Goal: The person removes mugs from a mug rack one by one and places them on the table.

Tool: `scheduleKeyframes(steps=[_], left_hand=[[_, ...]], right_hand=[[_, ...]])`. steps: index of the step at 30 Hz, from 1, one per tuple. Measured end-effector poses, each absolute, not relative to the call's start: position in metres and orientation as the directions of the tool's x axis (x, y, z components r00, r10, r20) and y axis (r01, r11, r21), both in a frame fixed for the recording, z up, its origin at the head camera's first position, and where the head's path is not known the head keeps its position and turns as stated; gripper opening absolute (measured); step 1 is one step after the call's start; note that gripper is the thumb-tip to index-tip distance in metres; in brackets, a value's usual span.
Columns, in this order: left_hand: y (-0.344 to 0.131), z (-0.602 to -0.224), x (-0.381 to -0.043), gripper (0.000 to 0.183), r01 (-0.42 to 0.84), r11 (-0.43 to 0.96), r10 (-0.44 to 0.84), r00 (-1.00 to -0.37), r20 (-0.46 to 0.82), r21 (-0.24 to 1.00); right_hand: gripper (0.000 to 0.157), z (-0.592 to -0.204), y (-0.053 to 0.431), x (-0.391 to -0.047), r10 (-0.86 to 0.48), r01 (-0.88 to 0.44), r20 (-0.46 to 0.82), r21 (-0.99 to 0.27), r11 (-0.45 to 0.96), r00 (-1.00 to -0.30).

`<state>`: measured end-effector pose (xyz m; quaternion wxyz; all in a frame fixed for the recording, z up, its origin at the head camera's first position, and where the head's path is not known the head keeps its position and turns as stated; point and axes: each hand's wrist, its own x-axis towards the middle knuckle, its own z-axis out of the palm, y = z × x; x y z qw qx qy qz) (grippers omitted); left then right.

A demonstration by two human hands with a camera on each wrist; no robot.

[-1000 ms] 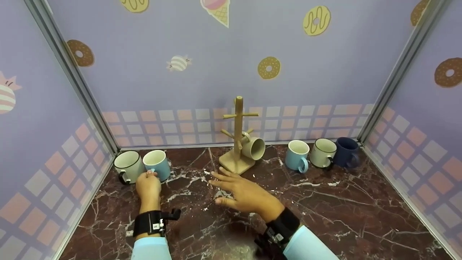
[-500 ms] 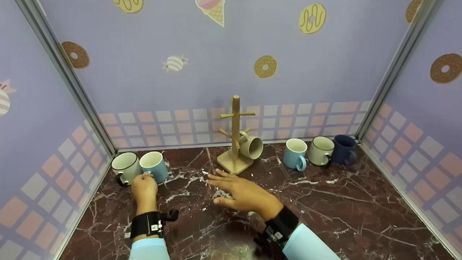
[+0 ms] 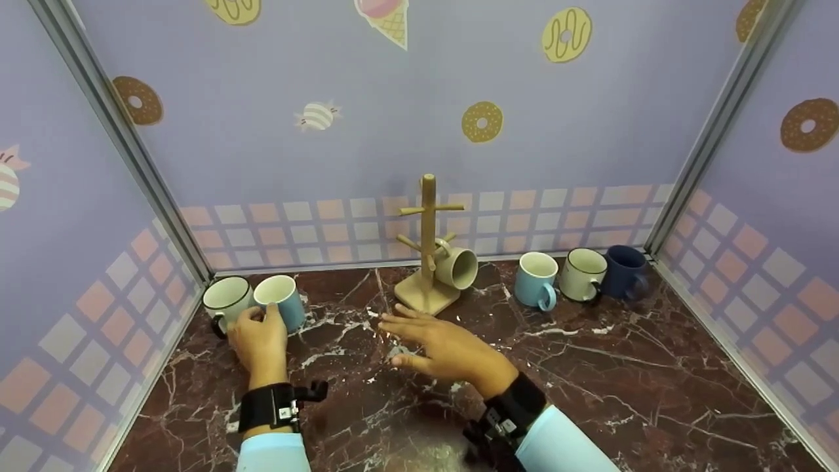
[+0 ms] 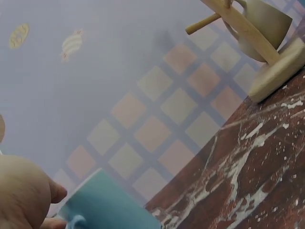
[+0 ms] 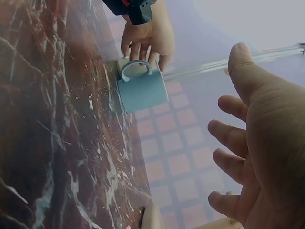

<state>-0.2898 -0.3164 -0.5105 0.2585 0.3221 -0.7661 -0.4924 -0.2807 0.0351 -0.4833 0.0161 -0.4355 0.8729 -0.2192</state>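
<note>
In the head view my left hand (image 3: 259,344) is at the near side of a light blue mug (image 3: 293,311), thumb and fingers spread apart. Right beside that mug, on its left, stands a cream mug with a black rim (image 3: 223,295), partly behind my fingers. The right wrist view shows the blue mug's loop handle (image 5: 136,67) with no fingers wrapped round it. My right hand (image 3: 452,351), palm down with fingers extended, holds nothing in front of a wooden mug tree (image 3: 429,229). From a lower peg hangs a beige mug (image 3: 462,267), tipped sideways.
Toward the back right stand a light blue mug (image 3: 536,282), a cream mug with a black handle (image 3: 580,278) and a navy mug (image 3: 623,275). White specks lie on the dark marbled tabletop (image 3: 655,393). Patterned panels (image 3: 328,157) enclose the table's back and sides.
My left thumb and fingers, earlier pinched together at the blue mug's handle, have spread apart, the fingers shifting left toward the cream mug. The right hand has stayed about where it was.
</note>
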Motion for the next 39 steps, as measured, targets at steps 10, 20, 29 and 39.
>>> scheduleKeyframes(steps=[10,20,29,39], left_hand=[[-0.277,-0.474,-0.286,0.031,-0.031,0.47,-0.66,-0.676,0.328,0.882],[-0.242,-0.462,-0.289,0.035,0.048,0.664,-0.403,-0.818,0.41,0.747],[-0.218,-0.459,-0.286,0.046,0.076,0.755,-0.232,-0.898,0.373,0.652],[-0.186,-0.453,-0.277,0.058,0.225,0.825,0.04,-0.938,0.344,0.518]], right_hand=[[0.073,-0.475,0.052,-0.288,-0.721,-0.724,0.204,-0.423,0.544,-0.662],[0.078,-0.464,0.077,-0.298,-0.651,-0.683,0.259,-0.463,0.564,-0.713],[0.071,-0.458,0.096,-0.304,-0.585,-0.628,0.263,-0.496,0.6,-0.767],[0.065,-0.454,0.107,-0.308,-0.52,-0.617,0.339,-0.516,0.594,-0.784]])
